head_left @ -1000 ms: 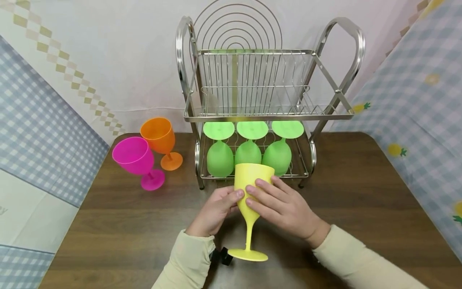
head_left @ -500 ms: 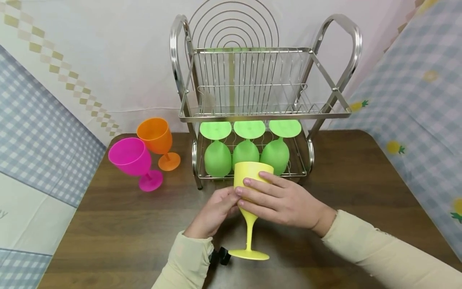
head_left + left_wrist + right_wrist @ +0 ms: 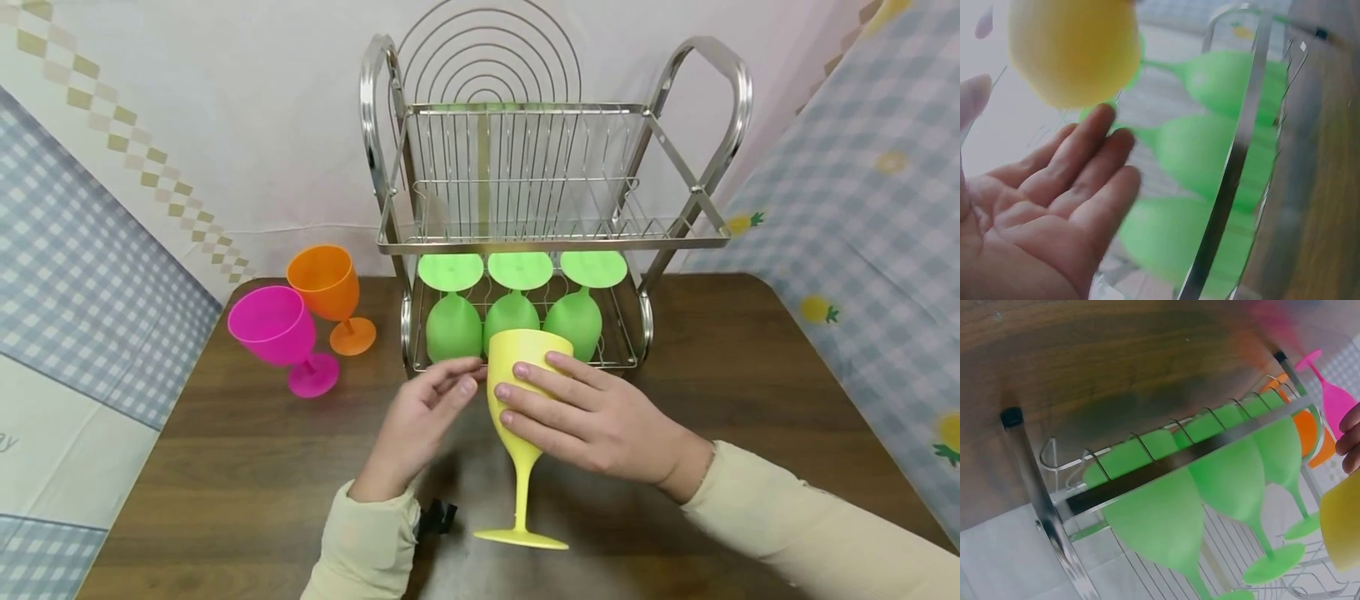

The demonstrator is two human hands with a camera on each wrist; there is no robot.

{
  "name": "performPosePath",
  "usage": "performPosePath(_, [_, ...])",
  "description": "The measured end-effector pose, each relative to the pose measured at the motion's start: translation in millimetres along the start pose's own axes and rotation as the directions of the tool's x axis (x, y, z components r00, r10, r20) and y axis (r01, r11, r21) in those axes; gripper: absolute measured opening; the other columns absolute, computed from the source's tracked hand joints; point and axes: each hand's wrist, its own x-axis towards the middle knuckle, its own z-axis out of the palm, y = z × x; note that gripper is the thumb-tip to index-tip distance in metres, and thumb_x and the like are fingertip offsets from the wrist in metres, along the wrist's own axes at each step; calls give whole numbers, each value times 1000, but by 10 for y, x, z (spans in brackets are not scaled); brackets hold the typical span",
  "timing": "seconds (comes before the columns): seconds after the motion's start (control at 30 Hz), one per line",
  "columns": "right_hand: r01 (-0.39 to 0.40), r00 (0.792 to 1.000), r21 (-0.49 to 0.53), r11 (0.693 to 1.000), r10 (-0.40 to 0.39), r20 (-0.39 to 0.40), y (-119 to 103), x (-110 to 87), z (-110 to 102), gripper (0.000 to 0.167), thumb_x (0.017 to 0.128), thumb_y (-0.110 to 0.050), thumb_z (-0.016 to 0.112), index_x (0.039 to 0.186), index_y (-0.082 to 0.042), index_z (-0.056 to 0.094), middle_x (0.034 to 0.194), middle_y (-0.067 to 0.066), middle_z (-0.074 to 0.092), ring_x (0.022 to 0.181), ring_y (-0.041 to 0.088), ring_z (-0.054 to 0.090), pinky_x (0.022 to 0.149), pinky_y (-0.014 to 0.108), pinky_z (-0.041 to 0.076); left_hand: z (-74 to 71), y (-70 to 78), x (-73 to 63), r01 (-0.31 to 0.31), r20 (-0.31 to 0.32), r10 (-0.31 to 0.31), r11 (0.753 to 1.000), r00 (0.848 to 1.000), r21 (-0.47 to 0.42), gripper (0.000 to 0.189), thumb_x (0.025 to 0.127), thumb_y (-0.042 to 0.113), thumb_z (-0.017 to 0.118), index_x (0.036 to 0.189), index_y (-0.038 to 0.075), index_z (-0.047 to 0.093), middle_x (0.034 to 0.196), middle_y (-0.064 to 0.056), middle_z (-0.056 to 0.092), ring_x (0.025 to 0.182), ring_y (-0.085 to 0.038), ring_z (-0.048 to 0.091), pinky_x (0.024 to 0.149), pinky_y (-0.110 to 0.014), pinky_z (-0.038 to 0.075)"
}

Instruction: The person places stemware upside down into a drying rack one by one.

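Note:
A yellow goblet (image 3: 521, 452) is held upright in front of the rack, its bowl tipped a little. My right hand (image 3: 600, 421) grips the bowl from the right side, fingers spread across its front and the thumb hidden behind. Just left of the bowl is my left hand (image 3: 412, 429), fingers loosely bent and holding nothing. In the left wrist view the left palm (image 3: 1041, 215) faces up, fingertips right below the yellow goblet (image 3: 1075, 50). The right wrist view catches only a side of the yellow goblet (image 3: 1341, 522) at its edge.
A two-tier metal dish rack (image 3: 555, 247) stands behind the hands. Three green goblets, one of them in the middle (image 3: 512, 315), sit upside down on its lower tier. On the left stand a pink goblet (image 3: 273, 329) and an orange goblet (image 3: 326, 283) on the wooden table (image 3: 225, 467).
My left hand has let go of the yellow goblet and moved away to the left. The right hand keeps hold of it, its fingers shifted slightly across the bowl.

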Motion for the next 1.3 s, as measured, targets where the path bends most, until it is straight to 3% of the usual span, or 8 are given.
performPosePath(0.1, [-2,999,6,1000,2,-33,18,76,-70,27,104,-2,48,124,-1,66,126,14,68,114,33,66,98,49,53,-78,-30,35,-118,-164,116,993,980,-3,29,98,9,63,126,0,63,123,-13,68,117,-32,63,101,-34,52])
performPosePath(0.2, [0,997,22,1000,2,-71,39,151,-134,26,103,0,50,122,1,67,123,16,69,111,34,67,95,48,55,-148,-85,86,-192,-349,193,981,917,36,27,94,1,67,121,-1,65,121,-12,69,114,-31,65,99,-32,53])
performPosePath(0.37, [-53,989,104,993,66,-132,55,252,-193,25,105,-10,53,118,5,68,118,20,70,106,37,69,94,48,55,-250,-215,152,-134,-502,200,977,842,164,42,91,2,71,132,3,61,132,-8,64,125,-20,59,107,-28,46])
performPosePath(0.6, [-275,917,393,877,362,-166,1,275,-223,49,99,-34,65,121,11,65,123,24,67,116,37,64,105,46,49,-289,-451,236,62,-522,99,958,847,281,57,93,13,72,145,6,51,142,-9,58,131,-24,55,110,-36,45])
performPosePath(0.87, [-568,683,665,485,729,52,54,371,-391,72,81,-43,83,127,6,59,124,4,68,119,14,56,104,26,42,-269,-571,313,116,-532,62,949,844,294,47,93,10,72,137,0,59,125,-18,67,113,-31,66,96,-39,55])
performPosePath(1.03, [-495,666,702,513,742,-72,333,539,-561,80,67,-29,95,122,16,57,110,17,71,109,26,62,97,33,49,-287,-623,327,136,-543,74,932,837,337,38,92,9,74,128,2,66,116,-15,71,104,-29,70,90,-39,58])
performPosePath(1.17, [-540,636,701,465,771,-22,538,556,-729,70,68,-19,94,120,14,61,115,17,70,106,25,65,94,30,54,-299,-651,338,141,-554,107,912,825,386,33,92,11,74,123,2,69,110,-14,73,98,-29,72,84,-42,60])
performPosePath(1.3, [-569,559,731,376,829,9,753,558,-875,54,73,2,87,121,12,65,114,18,71,96,23,69,84,25,58,-306,-656,337,136,-561,139,897,816,420,29,91,11,75,119,3,72,105,-14,75,93,-28,73,80,-42,61])
